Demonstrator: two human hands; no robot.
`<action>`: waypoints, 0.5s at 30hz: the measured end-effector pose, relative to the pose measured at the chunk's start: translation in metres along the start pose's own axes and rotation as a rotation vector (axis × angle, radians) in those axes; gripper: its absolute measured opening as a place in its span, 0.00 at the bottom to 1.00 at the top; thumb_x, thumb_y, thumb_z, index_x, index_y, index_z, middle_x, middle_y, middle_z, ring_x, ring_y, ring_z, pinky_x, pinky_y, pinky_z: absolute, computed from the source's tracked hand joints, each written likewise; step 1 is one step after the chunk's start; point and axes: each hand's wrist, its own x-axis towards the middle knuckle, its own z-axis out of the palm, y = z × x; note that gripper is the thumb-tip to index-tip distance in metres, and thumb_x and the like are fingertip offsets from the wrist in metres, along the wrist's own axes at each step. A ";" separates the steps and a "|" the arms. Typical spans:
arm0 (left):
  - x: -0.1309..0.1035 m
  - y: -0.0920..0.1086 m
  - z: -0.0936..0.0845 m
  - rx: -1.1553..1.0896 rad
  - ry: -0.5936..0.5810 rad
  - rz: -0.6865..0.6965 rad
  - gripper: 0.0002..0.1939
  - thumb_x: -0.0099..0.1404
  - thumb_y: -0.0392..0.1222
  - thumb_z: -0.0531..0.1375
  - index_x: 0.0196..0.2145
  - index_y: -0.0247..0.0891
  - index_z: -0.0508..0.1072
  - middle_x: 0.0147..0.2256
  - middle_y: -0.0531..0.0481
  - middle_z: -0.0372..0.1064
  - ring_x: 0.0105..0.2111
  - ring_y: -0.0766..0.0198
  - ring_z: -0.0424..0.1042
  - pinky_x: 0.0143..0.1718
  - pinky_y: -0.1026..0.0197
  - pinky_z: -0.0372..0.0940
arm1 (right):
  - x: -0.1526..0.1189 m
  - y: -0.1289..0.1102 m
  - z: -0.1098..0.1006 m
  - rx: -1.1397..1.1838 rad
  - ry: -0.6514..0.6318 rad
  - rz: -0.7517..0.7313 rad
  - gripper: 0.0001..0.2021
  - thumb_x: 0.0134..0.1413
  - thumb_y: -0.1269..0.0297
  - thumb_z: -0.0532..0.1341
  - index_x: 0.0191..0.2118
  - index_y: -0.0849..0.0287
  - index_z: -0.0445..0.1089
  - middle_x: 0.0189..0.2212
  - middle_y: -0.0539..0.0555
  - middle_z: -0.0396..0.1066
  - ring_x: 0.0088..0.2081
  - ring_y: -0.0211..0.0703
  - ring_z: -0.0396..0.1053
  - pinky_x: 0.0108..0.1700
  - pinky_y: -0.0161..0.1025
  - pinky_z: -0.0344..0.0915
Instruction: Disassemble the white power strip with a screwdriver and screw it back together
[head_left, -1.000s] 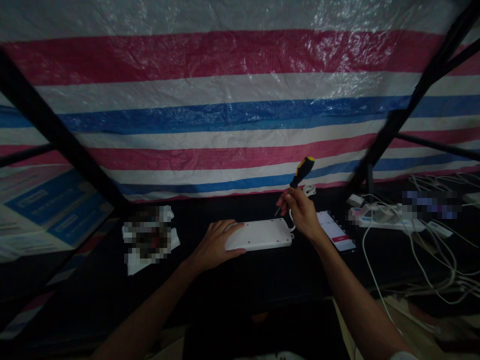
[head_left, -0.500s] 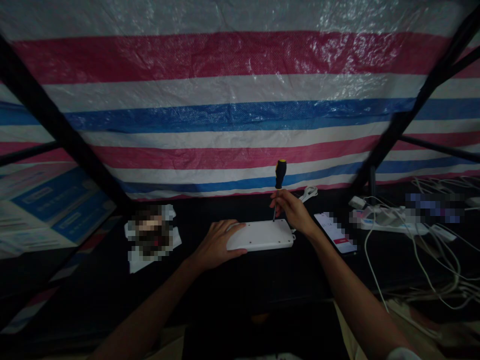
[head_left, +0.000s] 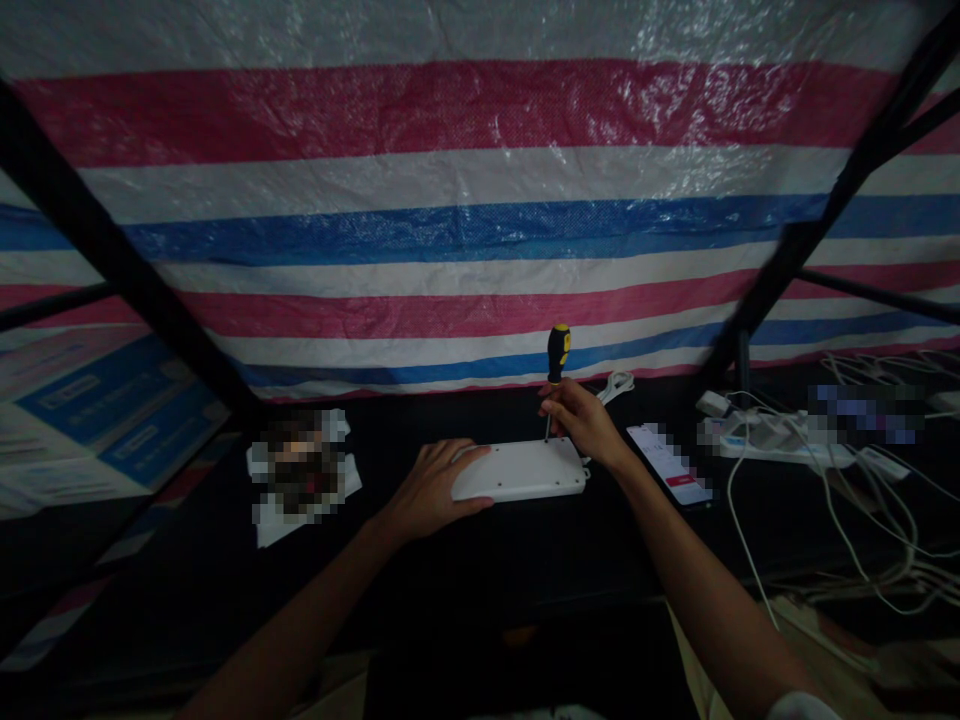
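A long white casing (head_left: 525, 472) with small screw holes lies flat on the black table (head_left: 480, 570). My left hand (head_left: 439, 487) grips its left end, thumb along the near edge and fingers over the top. Above the casing's far edge stands a black and yellow screwdriver (head_left: 559, 352), nearly upright, its tip at a hole near the right end. The fingers of my right hand (head_left: 577, 412) are closed round its shaft, just below the handle.
To the right lie a phone (head_left: 671, 465) and a white power strip (head_left: 780, 442) with tangled cables. A blurred item on white paper (head_left: 281, 530) is at the left, near boxes (head_left: 112, 400). Striped sheeting (head_left: 465, 230) hangs behind, between black posts.
The screwdriver's handle has turned, showing more yellow, and leans slightly differently. My right fingers have shifted a little on the shaft. My left hand and the casing stay in place.
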 end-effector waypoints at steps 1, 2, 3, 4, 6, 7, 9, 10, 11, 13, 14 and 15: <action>0.000 0.000 0.000 0.004 -0.001 -0.003 0.40 0.70 0.69 0.62 0.72 0.50 0.64 0.66 0.42 0.64 0.63 0.42 0.64 0.65 0.42 0.56 | -0.001 0.000 -0.001 0.003 -0.011 -0.008 0.16 0.66 0.50 0.65 0.48 0.56 0.70 0.34 0.49 0.76 0.23 0.33 0.69 0.25 0.33 0.67; 0.000 0.000 0.000 0.007 -0.002 -0.004 0.41 0.69 0.70 0.62 0.72 0.50 0.64 0.66 0.42 0.64 0.63 0.42 0.63 0.65 0.42 0.56 | -0.001 -0.001 -0.002 0.007 -0.020 -0.015 0.16 0.67 0.49 0.65 0.49 0.57 0.70 0.35 0.50 0.76 0.24 0.34 0.69 0.26 0.33 0.68; 0.000 0.000 0.001 0.010 -0.003 -0.005 0.41 0.69 0.70 0.63 0.72 0.50 0.64 0.67 0.42 0.64 0.63 0.42 0.63 0.65 0.42 0.56 | -0.002 -0.002 -0.003 0.013 -0.027 -0.022 0.16 0.68 0.49 0.64 0.49 0.57 0.70 0.36 0.51 0.77 0.25 0.34 0.70 0.27 0.34 0.69; 0.000 0.000 0.001 0.013 -0.003 -0.005 0.41 0.69 0.69 0.63 0.72 0.49 0.64 0.67 0.42 0.64 0.64 0.42 0.63 0.65 0.43 0.56 | -0.003 -0.003 -0.003 0.022 -0.033 -0.030 0.16 0.68 0.49 0.63 0.49 0.56 0.71 0.37 0.52 0.77 0.26 0.35 0.71 0.28 0.35 0.71; 0.000 0.000 0.001 0.018 -0.005 -0.007 0.41 0.69 0.69 0.63 0.72 0.49 0.64 0.67 0.42 0.64 0.64 0.43 0.63 0.65 0.43 0.56 | -0.005 -0.004 -0.004 0.038 -0.037 -0.047 0.16 0.70 0.49 0.62 0.49 0.56 0.71 0.38 0.54 0.78 0.27 0.36 0.72 0.30 0.36 0.73; 0.000 0.000 0.000 0.018 -0.007 -0.007 0.40 0.69 0.68 0.63 0.72 0.49 0.64 0.66 0.42 0.64 0.64 0.43 0.63 0.64 0.43 0.56 | -0.005 -0.005 -0.004 0.043 -0.039 -0.051 0.16 0.70 0.49 0.61 0.49 0.57 0.71 0.39 0.54 0.79 0.28 0.36 0.72 0.31 0.36 0.73; 0.000 -0.001 0.000 0.016 -0.002 -0.004 0.40 0.70 0.68 0.64 0.72 0.49 0.64 0.66 0.42 0.65 0.64 0.43 0.64 0.64 0.43 0.56 | -0.005 -0.005 -0.003 0.044 -0.035 -0.047 0.15 0.70 0.49 0.62 0.47 0.57 0.72 0.39 0.55 0.80 0.27 0.36 0.72 0.31 0.37 0.74; 0.000 -0.001 0.000 0.014 0.001 0.001 0.40 0.70 0.68 0.64 0.72 0.50 0.64 0.66 0.42 0.65 0.64 0.43 0.64 0.64 0.43 0.56 | -0.004 -0.004 -0.003 0.042 -0.030 -0.041 0.15 0.70 0.49 0.62 0.45 0.57 0.71 0.39 0.55 0.81 0.26 0.36 0.72 0.30 0.37 0.73; 0.000 -0.001 0.000 0.013 0.003 0.006 0.40 0.70 0.68 0.63 0.72 0.50 0.63 0.66 0.42 0.65 0.64 0.43 0.64 0.64 0.43 0.56 | -0.004 -0.004 -0.002 0.036 -0.022 -0.033 0.15 0.69 0.49 0.63 0.42 0.57 0.70 0.40 0.56 0.81 0.25 0.36 0.72 0.29 0.36 0.72; 0.000 -0.001 -0.001 0.013 0.003 0.012 0.40 0.70 0.68 0.63 0.72 0.50 0.63 0.66 0.42 0.65 0.64 0.43 0.64 0.64 0.43 0.56 | -0.003 -0.005 0.000 0.012 0.007 -0.030 0.15 0.69 0.49 0.63 0.40 0.56 0.69 0.40 0.56 0.82 0.25 0.36 0.72 0.26 0.35 0.70; 0.000 -0.001 -0.001 0.013 0.002 0.011 0.40 0.70 0.68 0.63 0.72 0.49 0.64 0.66 0.42 0.65 0.64 0.43 0.64 0.64 0.43 0.56 | -0.003 -0.006 0.002 -0.008 0.028 -0.036 0.15 0.69 0.48 0.63 0.40 0.56 0.68 0.40 0.56 0.82 0.25 0.36 0.72 0.26 0.34 0.69; 0.000 -0.001 -0.001 0.012 0.001 0.008 0.40 0.70 0.68 0.63 0.72 0.49 0.64 0.66 0.42 0.65 0.64 0.43 0.64 0.64 0.43 0.56 | -0.003 -0.009 0.002 -0.031 0.050 -0.047 0.15 0.70 0.48 0.62 0.40 0.56 0.68 0.40 0.56 0.82 0.25 0.36 0.72 0.25 0.34 0.68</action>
